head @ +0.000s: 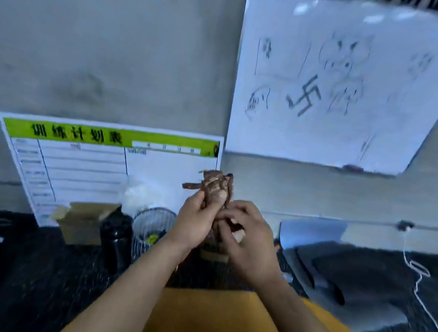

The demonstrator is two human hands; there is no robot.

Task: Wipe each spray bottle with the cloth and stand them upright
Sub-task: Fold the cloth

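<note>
Both hands are raised together in front of the wall, above the yellow surface (pixel 219 324). The left hand (pixel 199 219) grips a brown spray bottle (pixel 217 183), fingers curled round its upper part, so the bottle's head stands out above the thumb, with the nozzle pointing left. The right hand (pixel 244 236) is just beside it, touching the lower part of the bottle; its fingers seem to pinch something there, perhaps the cloth, but the blur hides it. Behind the hands, a black bottle (pixel 116 238) stands beside a wire basket (pixel 154 221).
</note>
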